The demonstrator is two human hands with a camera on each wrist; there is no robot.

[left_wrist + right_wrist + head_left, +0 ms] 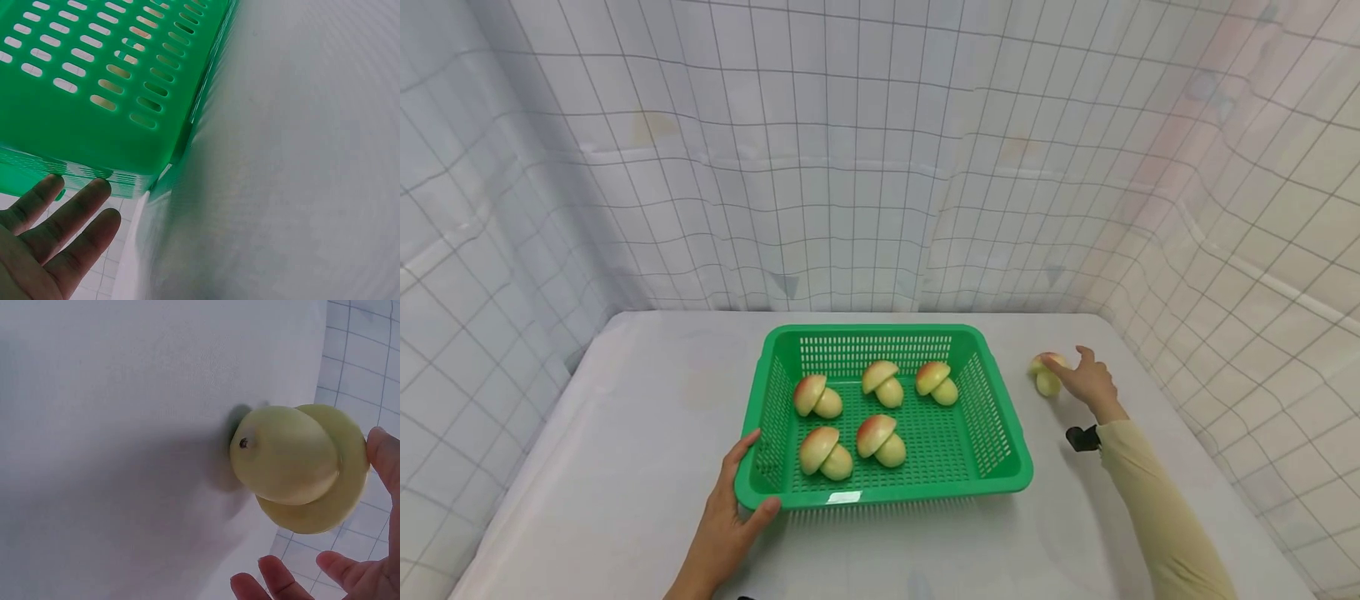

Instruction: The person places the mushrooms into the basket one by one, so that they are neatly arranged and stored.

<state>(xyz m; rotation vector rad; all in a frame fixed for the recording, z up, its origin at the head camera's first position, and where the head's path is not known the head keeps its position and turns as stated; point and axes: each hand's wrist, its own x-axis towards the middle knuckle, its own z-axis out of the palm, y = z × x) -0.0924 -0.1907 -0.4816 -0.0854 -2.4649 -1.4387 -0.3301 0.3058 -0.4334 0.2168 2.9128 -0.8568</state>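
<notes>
A toy mushroom (1047, 384) with a pale stem and a yellow-red cap lies on the white table, right of the green basket (925, 494). My right hand (1092, 385) is over its right side. In the right wrist view the thumb (384, 453) is right at the edge of the mushroom's cap (353, 456), while the other fingers are spread apart from it. At the basket's near left corner is my left hand (724, 527), thumb by the front rim and fingers along the left side. The left wrist view shows its fingers (75, 209) extended beside the basket wall (81, 125).
Inside the basket sit several similar mushrooms, among them one at the back right (934, 379) and one at the front left (820, 450). White grid-patterned curtains (880, 208) enclose the table (625, 433) at the back and both sides.
</notes>
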